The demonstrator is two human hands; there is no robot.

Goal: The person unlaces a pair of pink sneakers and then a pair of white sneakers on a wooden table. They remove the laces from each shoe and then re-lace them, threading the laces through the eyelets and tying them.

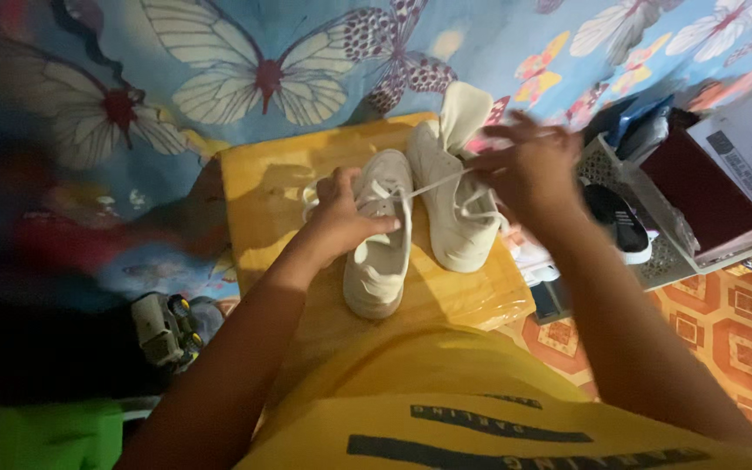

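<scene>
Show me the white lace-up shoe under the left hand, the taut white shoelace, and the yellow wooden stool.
White lace-up shoe [376, 265], head view, toe.
Taut white shoelace [435, 184], head view, mid-span.
Yellow wooden stool [263, 187], head view, bare top.

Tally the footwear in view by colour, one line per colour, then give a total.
White sneakers on the yellow stool: 2, one under the left hand at, one at by the right hand, which pulls a white lace.
Black shoes: 1, in the mesh basket at.
Total: 3
</scene>
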